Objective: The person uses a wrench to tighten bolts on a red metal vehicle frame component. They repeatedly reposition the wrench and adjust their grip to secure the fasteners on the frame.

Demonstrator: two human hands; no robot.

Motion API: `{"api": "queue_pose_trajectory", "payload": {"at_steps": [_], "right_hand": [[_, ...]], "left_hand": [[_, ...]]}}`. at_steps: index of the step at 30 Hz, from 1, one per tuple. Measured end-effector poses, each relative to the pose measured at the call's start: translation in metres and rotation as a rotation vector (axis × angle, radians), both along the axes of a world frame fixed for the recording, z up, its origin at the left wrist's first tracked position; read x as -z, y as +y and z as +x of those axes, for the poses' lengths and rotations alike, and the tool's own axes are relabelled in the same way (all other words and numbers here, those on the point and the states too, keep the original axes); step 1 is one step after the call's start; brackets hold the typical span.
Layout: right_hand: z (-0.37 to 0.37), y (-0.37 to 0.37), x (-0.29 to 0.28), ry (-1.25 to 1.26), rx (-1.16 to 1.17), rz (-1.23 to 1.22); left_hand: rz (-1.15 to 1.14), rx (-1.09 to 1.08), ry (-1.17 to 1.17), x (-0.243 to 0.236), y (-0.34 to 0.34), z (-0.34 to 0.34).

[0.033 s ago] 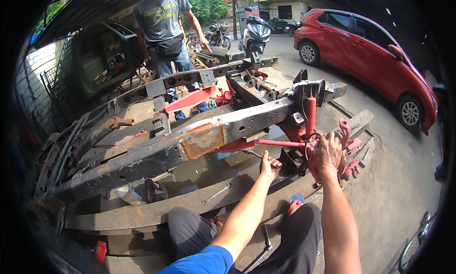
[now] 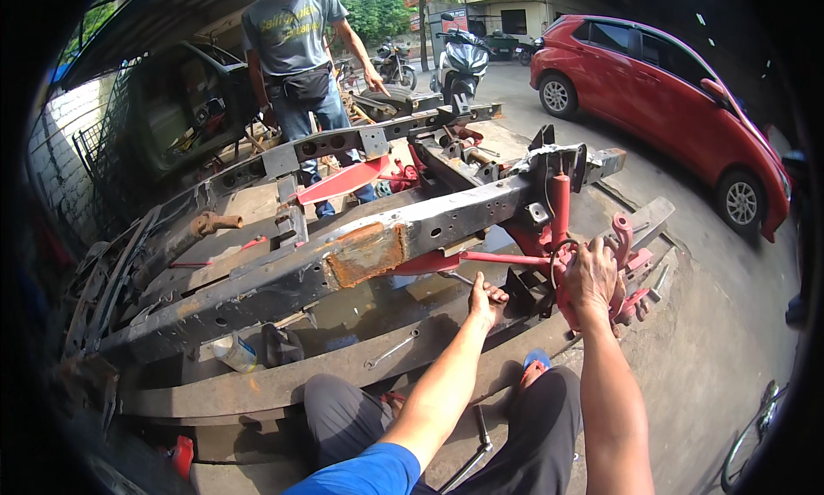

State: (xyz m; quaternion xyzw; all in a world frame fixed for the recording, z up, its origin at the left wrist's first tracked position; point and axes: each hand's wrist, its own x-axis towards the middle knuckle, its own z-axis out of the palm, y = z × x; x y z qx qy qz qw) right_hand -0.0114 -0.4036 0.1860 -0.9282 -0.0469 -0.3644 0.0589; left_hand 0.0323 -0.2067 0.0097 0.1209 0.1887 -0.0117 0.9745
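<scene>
Car (image 2: 661, 105) right of chassis frame (image 2: 472, 214)

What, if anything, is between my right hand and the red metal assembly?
Nothing visible: your right hand is on the red metal assembly, its fingers bent over the upper part, though the hand hides the exact contact. The upright red cylinder stands beyond, not between.

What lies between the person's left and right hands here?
In the head view, a dark metal bracket and part of the red assembly lie between the left hand and right hand.
</scene>
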Motion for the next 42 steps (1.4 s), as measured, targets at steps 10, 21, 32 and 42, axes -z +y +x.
{"api": "queue_pose_trajectory", "payload": {"at_steps": [10, 21, 32, 42], "right_hand": [[0.005, -0.005, 0.006, -0.055, -0.03, -0.021], [0.003, -0.006, 0.005, -0.06, -0.056, -0.003], [0.006, -0.007, 0.009, -0.065, -0.06, 0.015], [-0.003, -0.002, 0.0, -0.02, -0.047, 0.041]], "left_hand": [[0.023, -0.003, -0.035, -0.003, 0.001, -0.004], [0.045, 0.002, -0.049, -0.003, 0.002, -0.006], [0.042, 0.002, -0.084, 0.003, 0.002, -0.003], [0.073, 0.007, -0.097, 0.017, 0.002, 0.0]]}}
